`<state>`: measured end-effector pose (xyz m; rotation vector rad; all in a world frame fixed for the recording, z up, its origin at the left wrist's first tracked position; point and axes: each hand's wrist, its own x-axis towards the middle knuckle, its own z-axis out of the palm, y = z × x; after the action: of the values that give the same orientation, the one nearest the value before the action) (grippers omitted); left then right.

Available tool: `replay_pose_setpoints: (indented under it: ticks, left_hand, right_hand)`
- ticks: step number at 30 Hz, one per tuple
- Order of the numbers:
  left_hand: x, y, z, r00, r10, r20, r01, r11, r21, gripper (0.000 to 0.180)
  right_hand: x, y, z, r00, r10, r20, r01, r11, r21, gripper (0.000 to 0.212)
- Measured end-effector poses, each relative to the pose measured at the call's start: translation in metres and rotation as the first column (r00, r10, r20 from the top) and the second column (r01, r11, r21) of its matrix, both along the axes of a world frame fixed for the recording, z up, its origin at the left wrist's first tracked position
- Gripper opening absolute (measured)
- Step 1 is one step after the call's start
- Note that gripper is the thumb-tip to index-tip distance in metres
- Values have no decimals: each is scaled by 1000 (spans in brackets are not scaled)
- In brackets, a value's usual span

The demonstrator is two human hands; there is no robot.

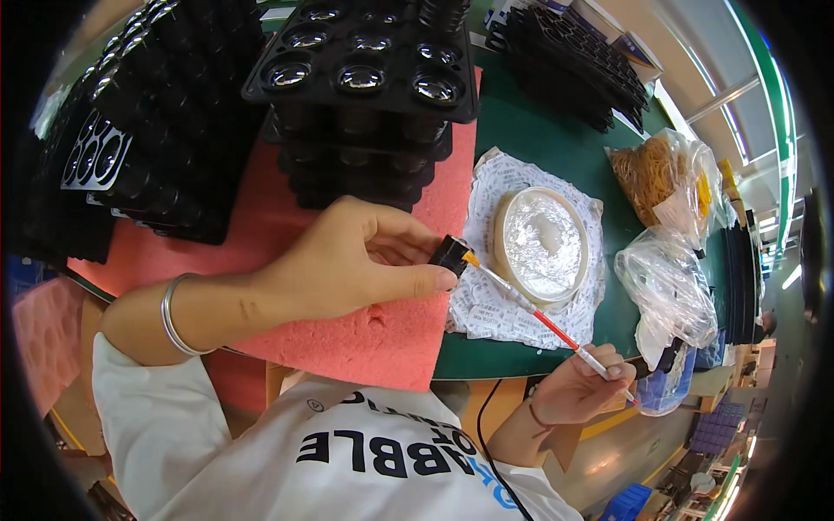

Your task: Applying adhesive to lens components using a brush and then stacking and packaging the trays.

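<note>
Pinching small black part (447,253) between thumb and fingers – left hand (334,256), above edge of pink foam mat (395,334). Right hand (578,391) has fingers closed round red-and-white stick (556,328), orange tip at the part. Round tub (499,247) on printed paper (486,187) – shiny, film-like surface inside, contents unclear. Black tray stack (324,97): top pockets hold glossy round pieces (360,78). Clear bag (708,187) holds yellow-brown strands (645,187).
</note>
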<state>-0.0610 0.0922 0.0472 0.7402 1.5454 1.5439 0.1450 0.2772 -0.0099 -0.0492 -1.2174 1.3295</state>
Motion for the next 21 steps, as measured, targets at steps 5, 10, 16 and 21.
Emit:
replay_pose_setpoints:
  ticks: [5,10,16,21]
  left_hand:
    - [0,-1,-2,1000,-24,1,24,999,25,29]
    - [-1,0,-3,1000,-29,12,29,999,28,29]
    - [-1,1,0,998,-10,-57,9,1000,-20,26]
    - [-1,2,0,992,20,-125,-23,999,-22,25]
  right_hand:
    - [4,3,-2,994,106,-22,-105,993,60,18]
    - [-2,-2,-1,998,-61,-9,61,998,-9,23]
    - [-1,-1,0,987,-53,-153,31,990,-140,24]
    - [0,0,1,999,14,-34,-14,1000,-16,24]
